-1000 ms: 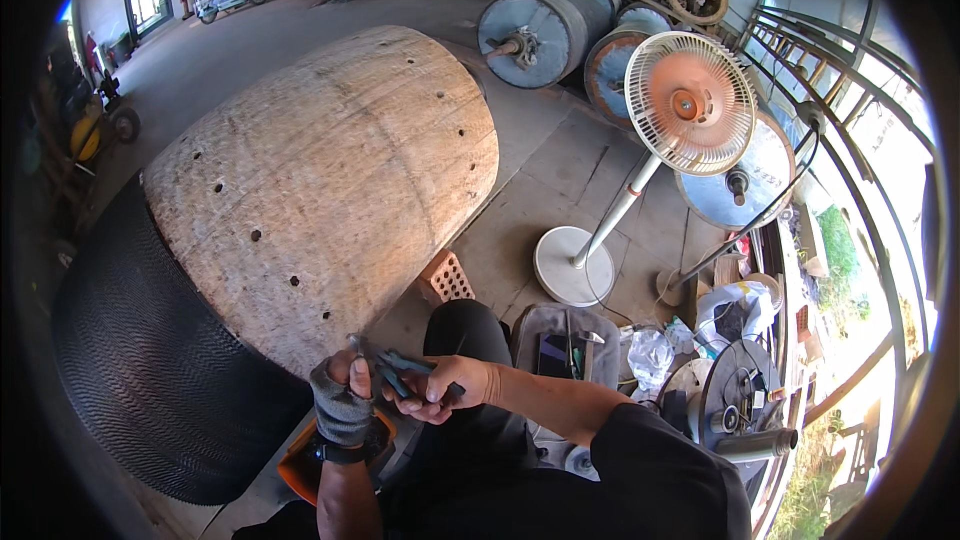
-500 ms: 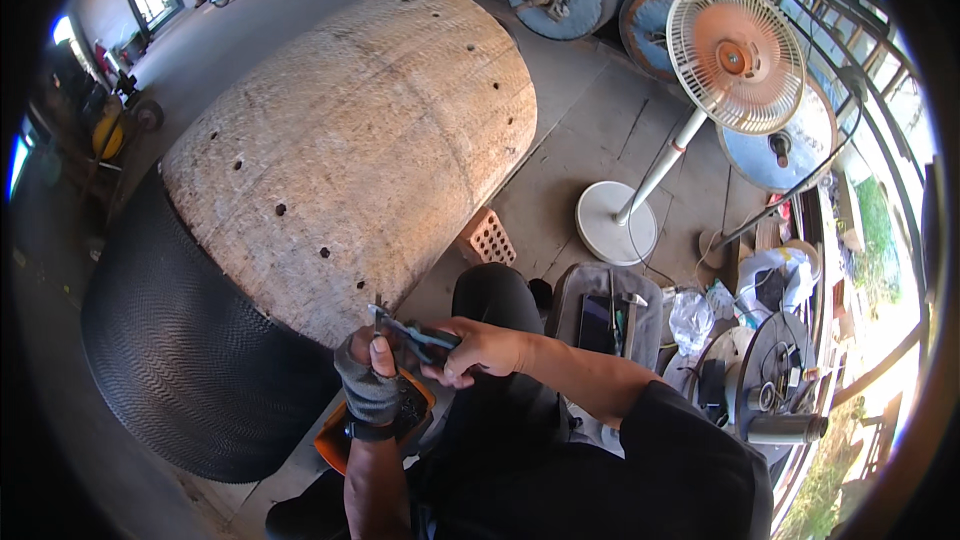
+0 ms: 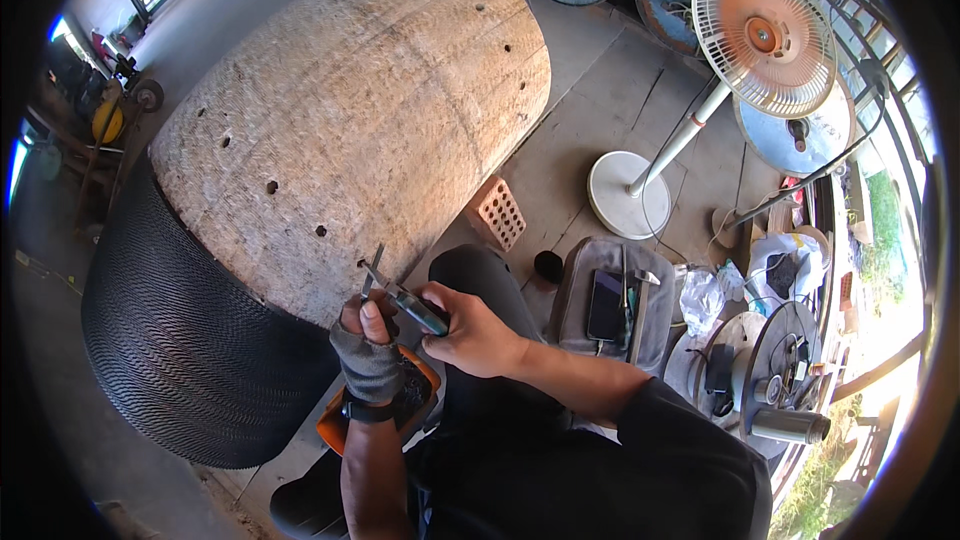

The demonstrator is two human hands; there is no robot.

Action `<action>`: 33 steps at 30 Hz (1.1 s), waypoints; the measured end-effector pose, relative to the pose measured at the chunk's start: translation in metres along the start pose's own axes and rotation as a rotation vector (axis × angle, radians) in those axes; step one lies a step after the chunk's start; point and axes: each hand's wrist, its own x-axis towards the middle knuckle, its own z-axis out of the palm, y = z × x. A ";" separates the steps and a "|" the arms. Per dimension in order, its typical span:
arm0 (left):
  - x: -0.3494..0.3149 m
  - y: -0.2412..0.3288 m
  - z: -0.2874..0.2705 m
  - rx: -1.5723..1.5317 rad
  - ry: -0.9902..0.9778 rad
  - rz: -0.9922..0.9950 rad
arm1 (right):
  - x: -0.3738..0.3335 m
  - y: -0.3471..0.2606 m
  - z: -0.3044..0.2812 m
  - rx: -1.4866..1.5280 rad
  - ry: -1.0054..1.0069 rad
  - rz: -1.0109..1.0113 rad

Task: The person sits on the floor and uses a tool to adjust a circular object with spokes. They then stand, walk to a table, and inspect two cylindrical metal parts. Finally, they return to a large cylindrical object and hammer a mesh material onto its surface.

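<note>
We've 1 tan drum (image 3: 380, 90), 11 o'clock from us, approx. 9 holes (image 3: 272, 187) showing. Its 1 black ribbed layer (image 3: 210, 340) wraps the 8 o'clock end; the rest's bare, so we'd est. under half covered. 1 orange bin (image 3: 425, 370) sits 5 o'clock of our gloved L hand (image 3: 370, 355), which pinches 1 thin metal pc. (image 3: 375, 260) at 12. Our R hand (image 3: 472, 330) clenches 1 pr. pliers (image 3: 422, 310); can't tell if they bite it.
</note>
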 end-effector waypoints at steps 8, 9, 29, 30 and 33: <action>0.004 -0.006 0.017 0.061 0.111 0.124 | 0.006 0.006 -0.007 -0.490 0.265 -0.195; 0.003 0.001 0.018 0.075 0.079 0.098 | 0.005 0.007 -0.008 -0.426 0.247 -0.147; 0.016 0.001 -0.004 0.012 0.371 -0.087 | -0.069 0.335 -0.054 1.184 0.759 1.222; 0.017 0.003 -0.001 -0.003 0.364 -0.103 | -0.077 0.350 -0.060 1.213 0.727 1.296; 0.019 0.007 0.004 -0.023 0.360 -0.135 | -0.087 0.367 -0.062 1.188 0.719 1.320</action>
